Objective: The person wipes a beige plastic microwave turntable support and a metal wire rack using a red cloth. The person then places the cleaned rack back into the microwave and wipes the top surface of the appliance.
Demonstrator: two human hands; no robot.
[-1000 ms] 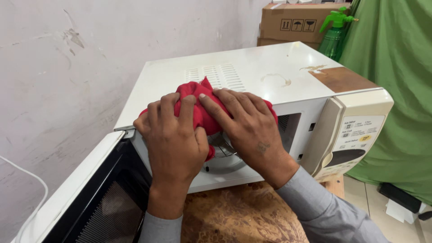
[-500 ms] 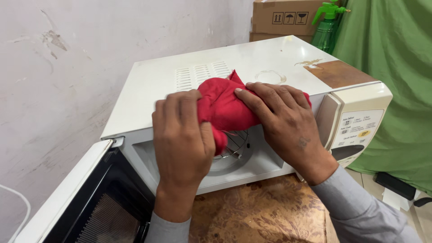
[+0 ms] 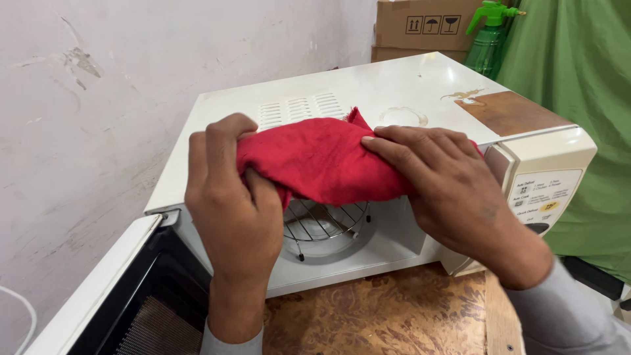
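Note:
Both hands hold a red cloth (image 3: 320,158) stretched out in front of a white microwave oven (image 3: 368,98). My left hand (image 3: 231,197) grips the cloth's left end in a fist. My right hand (image 3: 447,181) lies flat over its right end, fingers pointing left. The cloth hangs over the oven's open cavity, just above a round wire rack (image 3: 322,220) that stands inside. The oven door (image 3: 118,296) is swung open to the lower left.
The oven stands on a brown patterned wooden table (image 3: 388,315) against a white wall (image 3: 85,98). A green spray bottle (image 3: 490,39) and a cardboard box (image 3: 424,26) stand behind it. A green curtain (image 3: 585,85) hangs at the right. The control panel (image 3: 539,197) faces right.
The hands have spread apart, pulling the bunched red cloth out wide across the oven's opening. The wire rack inside has come into view beneath it.

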